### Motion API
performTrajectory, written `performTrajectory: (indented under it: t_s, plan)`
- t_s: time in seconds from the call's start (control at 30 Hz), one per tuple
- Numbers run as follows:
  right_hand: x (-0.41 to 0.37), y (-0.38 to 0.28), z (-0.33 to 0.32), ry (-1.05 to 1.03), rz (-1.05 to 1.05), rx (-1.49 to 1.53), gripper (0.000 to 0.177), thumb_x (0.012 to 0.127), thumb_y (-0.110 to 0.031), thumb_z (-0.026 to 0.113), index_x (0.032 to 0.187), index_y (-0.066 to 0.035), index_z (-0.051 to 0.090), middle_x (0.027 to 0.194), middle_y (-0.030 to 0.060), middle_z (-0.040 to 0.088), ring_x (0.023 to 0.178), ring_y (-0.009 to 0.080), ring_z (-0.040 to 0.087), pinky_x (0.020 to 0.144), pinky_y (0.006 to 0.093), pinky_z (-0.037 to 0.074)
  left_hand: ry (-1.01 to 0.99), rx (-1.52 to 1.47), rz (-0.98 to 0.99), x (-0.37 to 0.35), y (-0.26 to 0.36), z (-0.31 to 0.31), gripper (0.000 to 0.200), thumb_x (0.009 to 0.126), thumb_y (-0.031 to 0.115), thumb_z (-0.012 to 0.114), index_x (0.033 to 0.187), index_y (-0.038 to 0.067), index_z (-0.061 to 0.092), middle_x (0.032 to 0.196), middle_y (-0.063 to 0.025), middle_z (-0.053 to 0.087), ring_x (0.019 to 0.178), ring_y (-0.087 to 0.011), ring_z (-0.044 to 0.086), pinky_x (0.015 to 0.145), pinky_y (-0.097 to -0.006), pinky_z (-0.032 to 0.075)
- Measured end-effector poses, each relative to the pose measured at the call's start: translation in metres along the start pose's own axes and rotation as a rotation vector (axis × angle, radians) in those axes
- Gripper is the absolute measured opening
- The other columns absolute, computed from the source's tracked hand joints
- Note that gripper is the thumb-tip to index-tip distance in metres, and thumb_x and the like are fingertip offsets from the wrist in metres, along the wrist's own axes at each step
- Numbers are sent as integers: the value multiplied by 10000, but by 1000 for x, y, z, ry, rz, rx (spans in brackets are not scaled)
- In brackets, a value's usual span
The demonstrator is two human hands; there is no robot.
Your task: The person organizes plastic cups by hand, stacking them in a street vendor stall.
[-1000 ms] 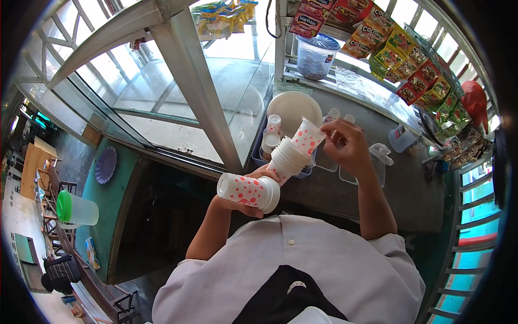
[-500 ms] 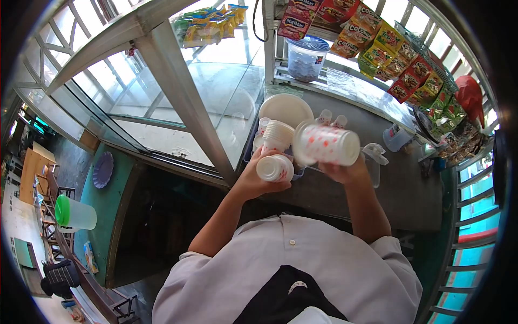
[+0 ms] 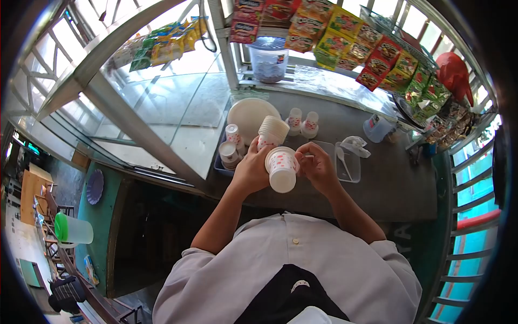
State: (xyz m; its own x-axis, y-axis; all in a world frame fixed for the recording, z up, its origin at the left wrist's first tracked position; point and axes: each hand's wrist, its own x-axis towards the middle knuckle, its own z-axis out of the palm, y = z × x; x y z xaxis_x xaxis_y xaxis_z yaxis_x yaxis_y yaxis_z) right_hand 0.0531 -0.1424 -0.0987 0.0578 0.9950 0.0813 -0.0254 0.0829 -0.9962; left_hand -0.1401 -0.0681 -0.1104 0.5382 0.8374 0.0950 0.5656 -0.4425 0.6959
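Note:
My left hand [image 3: 249, 171] is wrapped around white disposable cups with red spots. A nested cup stack [image 3: 273, 131] rises beyond its fingers, with the pale rims bunched together. Closer to me, a spotted cup [image 3: 283, 171] points its round base towards me, tilted downwards. My right hand [image 3: 317, 167] is beside that cup, its fingers curled and its thumb and fingertips closed at the rim. How many cups are nested there is hidden. More spotted cups [image 3: 231, 154] stand left of my left hand in a blue tray [image 3: 221, 168]. Two small upturned cup stacks [image 3: 309, 125] stand beyond my right hand.
A round cream lid or plate [image 3: 245, 110] lies behind the cups. On the right are a clear container [image 3: 345, 168] with a spoon and a clear plastic tub [image 3: 376, 128]. A glass display case [image 3: 145, 129] borders the left; hanging sachets [image 3: 345, 38] and a lidded bucket [image 3: 268, 60] are at the back.
My right hand has come down and in from the right, where it held a large spotted cup stack, to the cup by my left hand. The view has shifted rightwards.

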Motion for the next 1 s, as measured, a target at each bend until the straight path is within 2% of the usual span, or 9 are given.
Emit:
performTrajectory:
  t_s: [0.13,0.2,0.3,0.43,0.5,0.7,0.77,0.83,1.0]
  plan:
    - [-19,-13,-34,143,-375,-529,411,806,-175,745,1128,-47,524,1083,85,592,911,155,616,731,274,514,-99,8,97,14,24,31,745,564,369,841,1222,160,562,1312,-250,492,1274,-396,434,977,-461,437]
    - [-31,-22,-53,-158,-391,-586,568,726,-139,792,1196,-43,488,1239,109,523,1097,203,568,882,348,493,-143,-50,164,23,28,54,741,566,371,839,1218,155,563,1292,-243,510,1284,-393,421,984,-458,433]
    - [-40,6,-85,-174,-200,-375,564,746,-128,748,1233,-22,484,1168,132,552,1054,249,584,769,305,531,-229,-61,231,35,46,87,716,567,371,837,1194,146,573,1263,-230,529,1269,-393,426,994,-446,426]
    - [-42,60,-129,-62,-78,-357,556,761,-190,762,1219,-48,480,1137,98,572,1048,241,590,800,320,544,-334,-96,104,51,62,128,749,565,381,843,1207,113,565,1250,-251,495,1206,-383,469,994,-426,425]
    - [-46,79,-145,90,225,328,478,803,-252,747,1178,-92,497,1114,64,581,1038,226,594,828,363,551,-377,-213,111,58,72,132,836,556,409,860,1258,90,537,1253,-245,470,1206,-369,468,1012,-410,404]
    - [-32,92,-192,122,306,878,393,858,-240,696,1178,-144,489,1125,50,575,1032,211,594,782,464,561,-172,-296,125,70,73,169,808,652,402,832,1320,92,500,1277,-227,436,1208,-334,458,1035,-387,372]
    - [-7,98,-216,122,311,858,381,856,-244,698,1167,-138,504,1110,50,583,1049,216,588,795,474,556,-94,-377,86,71,64,174,730,716,351,786,1332,95,491,1268,-206,450,1194,-329,469,1034,-374,370]
    - [22,93,-233,35,346,438,402,833,-282,723,1155,-144,524,1112,32,594,1022,203,604,752,430,550,-6,-455,43,65,50,178,652,780,299,740,1343,97,482,1259,-185,465,1180,-323,480,1033,-361,368]
    - [115,151,-256,52,284,-17,449,770,-291,782,1119,-98,576,1006,39,658,909,221,654,764,398,543,165,-1040,-184,24,51,166,714,822,96,634,1453,150,305,1153,-99,536,964,-212,588,791,-298,499]
